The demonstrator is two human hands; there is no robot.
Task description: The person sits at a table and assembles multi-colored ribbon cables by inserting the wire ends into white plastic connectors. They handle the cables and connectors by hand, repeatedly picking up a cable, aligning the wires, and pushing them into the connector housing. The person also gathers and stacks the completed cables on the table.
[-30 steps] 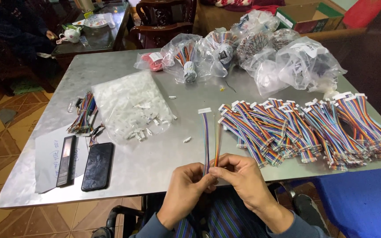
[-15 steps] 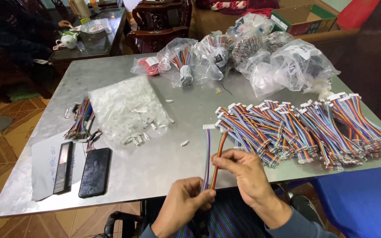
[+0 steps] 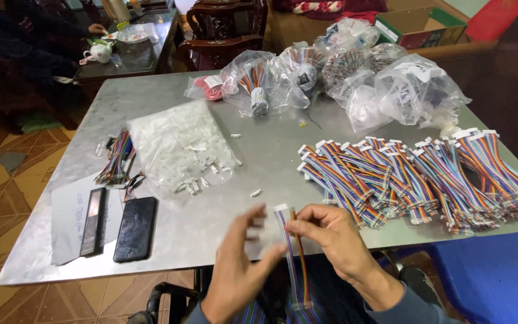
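My right hand [image 3: 331,237] pinches a multicoloured ribbon cable [image 3: 292,258] near its white connector end; the cable hangs down over the front edge of the metal table [image 3: 271,150] toward my lap. My left hand [image 3: 241,264] is just left of the cable, fingers spread and blurred, holding nothing. To the right lies a long pile of finished rainbow cables with white connectors [image 3: 415,177]. A clear bag of small white plastic connectors [image 3: 178,144] lies left of centre, with loose ones spilled beside it.
A black phone [image 3: 135,228] and a slim black device [image 3: 94,221] rest on a grey sheet at the left. A small cable bundle [image 3: 117,159] lies nearby. Several clear bags of parts [image 3: 355,78] crowd the far side. A dark wooden chair [image 3: 223,30] stands beyond.
My left hand has let go of the cable and spread open beside it. My right hand still holds the cable near the connector. The camera has tilted.
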